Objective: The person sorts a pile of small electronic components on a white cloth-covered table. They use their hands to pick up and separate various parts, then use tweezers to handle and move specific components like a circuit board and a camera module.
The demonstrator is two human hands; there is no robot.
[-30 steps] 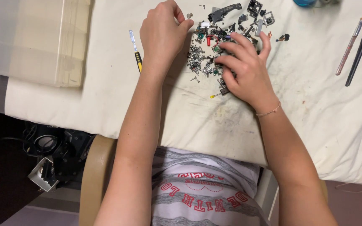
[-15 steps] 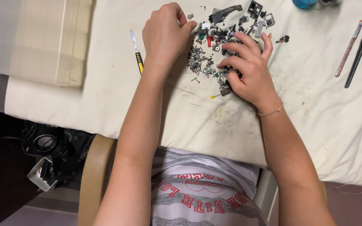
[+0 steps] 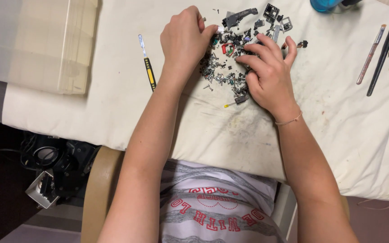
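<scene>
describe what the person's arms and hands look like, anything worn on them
Both forearms are bare, with no sleeves, gloves or rings showing. The left hand wears nothing. The right hand has a thin pinkish cord bracelet around the wrist.

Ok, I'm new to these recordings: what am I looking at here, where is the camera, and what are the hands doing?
There is no machine here. A seated person wears a camera on the head, so the view looks down along both bare arms. The left hand and right hand both rest in a pile of small screws and dark parts on a stained cream cloth. The left hand's fingers are curled at the pile's edge; whether they pinch anything cannot be told. The right hand's fingers are spread over the pile. A yellow-and-black screwdriver lies left of the hands, brushes and tools far right, and a translucent plastic box far left.
</scene>
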